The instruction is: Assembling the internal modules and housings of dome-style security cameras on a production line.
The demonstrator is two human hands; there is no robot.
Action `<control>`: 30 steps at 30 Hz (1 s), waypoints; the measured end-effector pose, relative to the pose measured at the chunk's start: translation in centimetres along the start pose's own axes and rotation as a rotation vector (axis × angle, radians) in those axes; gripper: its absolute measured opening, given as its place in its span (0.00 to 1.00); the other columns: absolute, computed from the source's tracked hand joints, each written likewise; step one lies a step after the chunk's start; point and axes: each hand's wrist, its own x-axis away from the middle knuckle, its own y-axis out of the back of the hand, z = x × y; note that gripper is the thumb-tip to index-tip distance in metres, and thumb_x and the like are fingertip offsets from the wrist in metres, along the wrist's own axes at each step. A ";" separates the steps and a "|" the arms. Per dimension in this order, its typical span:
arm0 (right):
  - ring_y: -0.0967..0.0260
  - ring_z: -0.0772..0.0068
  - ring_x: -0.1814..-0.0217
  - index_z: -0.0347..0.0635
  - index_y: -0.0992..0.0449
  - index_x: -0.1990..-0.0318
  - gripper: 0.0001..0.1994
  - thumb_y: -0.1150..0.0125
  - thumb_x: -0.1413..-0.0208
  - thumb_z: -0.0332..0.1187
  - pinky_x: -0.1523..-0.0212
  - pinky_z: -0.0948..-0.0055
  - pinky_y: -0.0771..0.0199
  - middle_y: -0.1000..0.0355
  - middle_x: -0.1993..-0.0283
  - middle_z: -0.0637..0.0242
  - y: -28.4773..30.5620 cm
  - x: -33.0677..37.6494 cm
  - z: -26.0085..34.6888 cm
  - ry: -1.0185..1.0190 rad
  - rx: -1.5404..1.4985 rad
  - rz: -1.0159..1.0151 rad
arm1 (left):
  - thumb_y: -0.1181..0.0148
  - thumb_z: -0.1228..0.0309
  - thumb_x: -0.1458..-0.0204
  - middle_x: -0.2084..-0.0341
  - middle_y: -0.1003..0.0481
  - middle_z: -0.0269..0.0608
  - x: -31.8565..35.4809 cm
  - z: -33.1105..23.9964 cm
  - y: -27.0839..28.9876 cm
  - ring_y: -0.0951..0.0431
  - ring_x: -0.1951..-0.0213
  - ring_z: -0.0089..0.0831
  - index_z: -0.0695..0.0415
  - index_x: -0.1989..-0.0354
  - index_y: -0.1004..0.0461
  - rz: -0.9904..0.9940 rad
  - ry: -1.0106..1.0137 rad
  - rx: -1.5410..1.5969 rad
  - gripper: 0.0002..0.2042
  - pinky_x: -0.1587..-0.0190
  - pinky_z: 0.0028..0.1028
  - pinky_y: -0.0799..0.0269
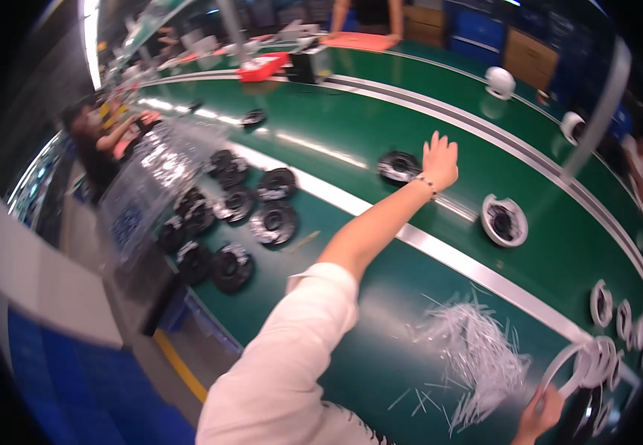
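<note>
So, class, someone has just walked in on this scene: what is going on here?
A person leans over a green conveyor table. Their left hand stretches out, open, beside a black ring-shaped part on the belt, not gripping it. The right hand holds a white ring near a pile of thin white strips. More black rings lie grouped to the left.

Belt around left hand (pixel 440 159): bare green conveyor belt (pixel 351 126) at 12 and 3 o'clock, open passage.
At 9 o'clock: black ring part (pixel 399 167) just beside the fingers.
At 4 o'clock: white ring housing (pixel 505 220) near, bare belt between.
Near table, 8 o'clock: cluster of black rings (pixel 247 211), crowded.
By right hand (pixel 540 415): stacked white rings (pixel 596 363) touching; heap of white plastic strips (pixel 477 356) at 10 o'clock.
</note>
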 end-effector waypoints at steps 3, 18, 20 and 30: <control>0.37 0.61 0.82 0.41 0.28 0.76 0.03 0.40 0.61 0.24 0.80 0.66 0.35 0.32 0.79 0.64 2.5 -2.4 10.7 0.244 -0.112 0.343 | 0.44 0.68 0.63 0.52 0.40 0.50 -0.1 3.3 0.9 0.46 0.46 0.44 0.60 0.57 0.38 0.180 0.451 -0.150 0.21 0.49 0.49 0.47; 0.66 0.40 0.38 0.39 0.44 0.47 0.46 0.30 0.79 0.46 0.46 0.36 0.70 0.61 0.40 0.44 -1.9 -4.1 24.8 0.232 -0.466 0.980 | 0.45 0.77 0.62 0.71 0.28 0.44 11.7 5.4 7.4 0.26 0.73 0.30 0.64 0.66 0.30 0.118 0.509 1.023 0.11 0.75 0.28 0.27; 0.64 0.39 0.40 0.36 0.47 0.46 0.48 0.30 0.79 0.44 0.46 0.39 0.66 0.60 0.41 0.43 -3.5 -3.8 23.7 0.142 -0.515 0.970 | 0.48 0.78 0.57 0.66 0.32 0.43 13.6 2.0 11.0 0.28 0.66 0.28 0.66 0.63 0.35 0.206 0.570 1.266 0.11 0.72 0.25 0.26; 0.56 0.56 0.39 0.33 0.65 0.42 0.59 0.25 0.80 0.38 0.43 0.63 0.51 0.59 0.41 0.48 -4.7 -5.9 19.2 -0.547 -1.184 0.116 | 0.51 0.85 0.56 0.58 0.37 0.42 22.2 -5.2 13.5 0.36 0.53 0.26 0.63 0.56 0.47 0.305 0.423 1.726 0.19 0.49 0.27 0.39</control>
